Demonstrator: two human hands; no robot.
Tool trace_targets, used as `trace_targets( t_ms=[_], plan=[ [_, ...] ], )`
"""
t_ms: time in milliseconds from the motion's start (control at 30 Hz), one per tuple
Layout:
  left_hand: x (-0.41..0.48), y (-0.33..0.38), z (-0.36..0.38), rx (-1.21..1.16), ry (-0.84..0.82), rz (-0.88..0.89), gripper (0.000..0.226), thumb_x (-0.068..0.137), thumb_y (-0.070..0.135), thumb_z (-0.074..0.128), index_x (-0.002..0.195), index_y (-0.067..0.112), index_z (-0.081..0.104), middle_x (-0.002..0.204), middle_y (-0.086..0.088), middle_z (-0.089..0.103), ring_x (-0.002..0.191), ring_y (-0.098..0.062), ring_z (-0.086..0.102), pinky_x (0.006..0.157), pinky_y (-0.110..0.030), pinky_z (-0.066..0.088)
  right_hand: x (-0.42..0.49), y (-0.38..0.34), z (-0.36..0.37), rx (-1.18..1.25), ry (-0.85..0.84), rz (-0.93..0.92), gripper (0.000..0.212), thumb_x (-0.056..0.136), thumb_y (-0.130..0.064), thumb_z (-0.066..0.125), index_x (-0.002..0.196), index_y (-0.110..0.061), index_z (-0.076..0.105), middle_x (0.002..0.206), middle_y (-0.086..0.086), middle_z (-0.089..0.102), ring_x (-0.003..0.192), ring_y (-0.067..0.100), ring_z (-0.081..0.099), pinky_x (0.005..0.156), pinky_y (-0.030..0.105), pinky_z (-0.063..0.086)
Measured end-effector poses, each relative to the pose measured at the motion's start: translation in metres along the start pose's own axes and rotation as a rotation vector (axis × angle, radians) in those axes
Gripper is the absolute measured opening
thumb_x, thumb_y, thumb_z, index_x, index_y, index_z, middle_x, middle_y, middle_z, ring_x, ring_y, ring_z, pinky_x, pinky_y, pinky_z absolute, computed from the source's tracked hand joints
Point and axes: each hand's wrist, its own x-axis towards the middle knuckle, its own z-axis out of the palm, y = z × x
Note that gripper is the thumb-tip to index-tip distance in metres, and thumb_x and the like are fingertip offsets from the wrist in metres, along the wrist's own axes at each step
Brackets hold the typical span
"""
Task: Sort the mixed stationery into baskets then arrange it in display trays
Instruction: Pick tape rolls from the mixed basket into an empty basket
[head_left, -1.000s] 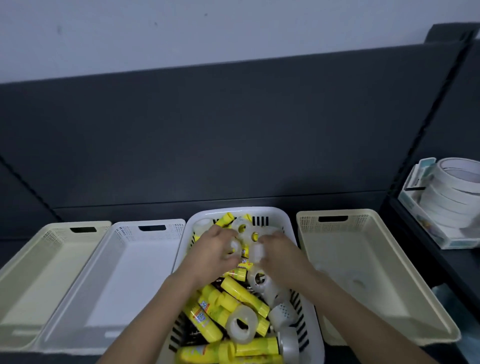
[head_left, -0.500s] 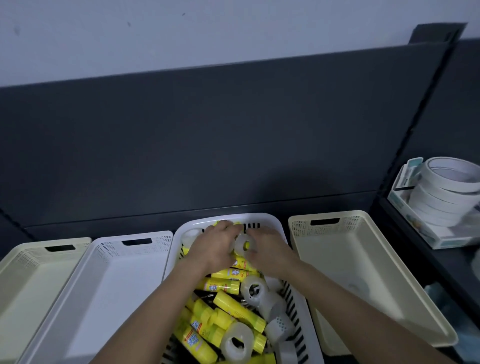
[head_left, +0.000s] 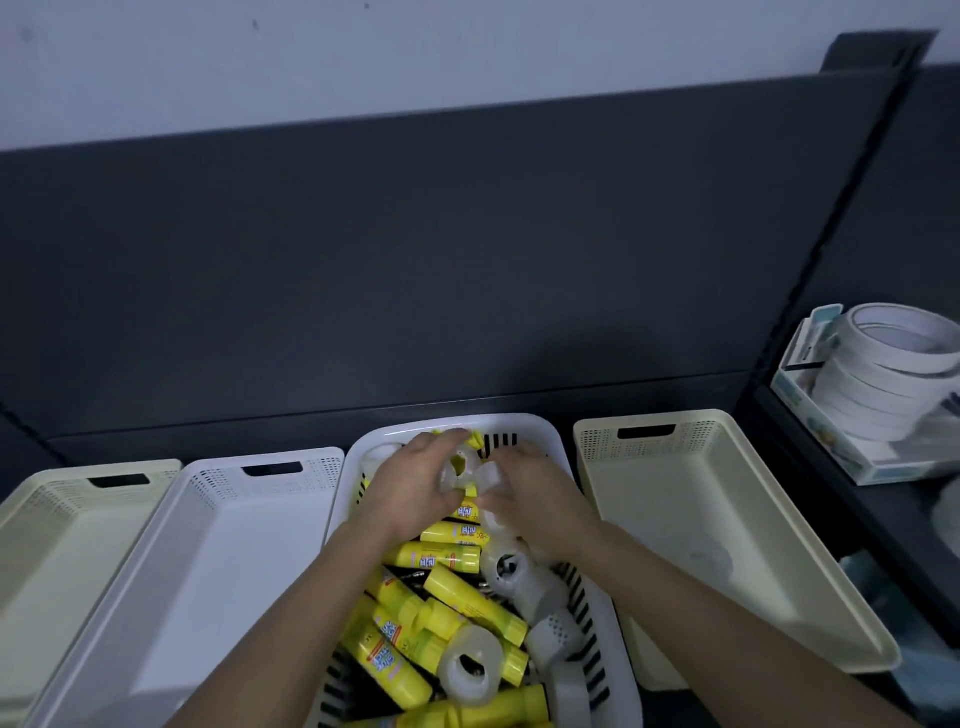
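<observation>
A white slotted basket (head_left: 618, 654) in the middle holds several yellow glue sticks (head_left: 472, 603) and clear tape rolls (head_left: 470, 667) mixed together. Both my hands are at its far end. My left hand (head_left: 415, 488) grips a clear tape roll (head_left: 460, 470) with fingers curled round it. My right hand (head_left: 535, 499) holds another clear tape roll (head_left: 491, 475) right beside it. What lies under my palms is hidden.
A white tray (head_left: 208, 545) and a cream tray (head_left: 57, 540) stand left of the basket, a cream tray (head_left: 717, 525) right of it. A box of white tape rolls (head_left: 883, 379) sits on the dark shelf at far right. A dark back panel rises behind.
Both hands have moved toward the basket's far end, each taking hold of a clear tape roll. The view has shifted slightly left and down.
</observation>
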Motion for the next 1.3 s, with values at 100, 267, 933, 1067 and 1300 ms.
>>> trace_targets(
  t_ms=[100,267,933,1067,1300],
  plan=[
    [-0.004,0.001,0.003,0.056,0.035,0.039,0.063,0.078,0.028,0.066,0.137,0.035,0.044,0.125,0.002,0.052,0.109,-0.02,0.055,0.081,-0.027,0.042,-0.004,0.002,-0.003,0.031,0.027,0.049,0.021,0.087,-0.026,0.062,0.088,-0.014,0.045,0.095,0.004,0.043,0.074,0.018,0.047,0.062,0.028,0.033],
    [-0.012,0.009,0.004,0.044,0.115,0.057,0.058,0.078,0.028,0.069,0.133,0.028,0.048,0.124,0.003,0.051,0.102,-0.019,0.057,0.076,-0.028,0.045,-0.011,0.012,-0.024,0.362,0.221,0.236,0.021,0.078,-0.02,0.071,0.092,-0.011,0.058,0.085,0.002,0.052,0.078,0.019,0.054,0.068,0.035,0.046],
    [0.018,0.169,0.067,0.215,-0.305,0.351,0.046,0.076,0.038,0.062,0.118,0.023,0.055,0.11,0.002,0.06,0.111,-0.016,0.051,0.102,-0.039,0.022,-0.105,0.127,-0.086,0.112,0.16,0.557,0.041,0.081,-0.024,0.068,0.119,-0.01,0.059,0.105,0.007,0.066,0.089,0.019,0.063,0.07,0.024,0.047],
    [0.024,0.17,0.073,0.21,-0.271,0.338,0.058,0.078,0.047,0.06,0.131,0.026,0.048,0.125,0.002,0.055,0.121,-0.018,0.048,0.104,-0.04,0.024,-0.107,0.13,-0.09,0.18,0.235,0.547,0.041,0.088,-0.024,0.063,0.125,-0.01,0.057,0.119,0.008,0.061,0.103,0.02,0.059,0.071,0.019,0.044],
    [0.002,0.138,0.047,-0.094,-0.032,0.271,0.055,0.085,0.04,0.064,0.133,0.017,0.052,0.13,-0.001,0.053,0.123,-0.016,0.047,0.103,-0.023,0.035,-0.09,0.109,-0.093,0.157,0.35,0.42,0.028,0.089,-0.022,0.06,0.115,-0.013,0.065,0.11,0.002,0.066,0.095,0.018,0.062,0.076,0.026,0.047]
  ],
)
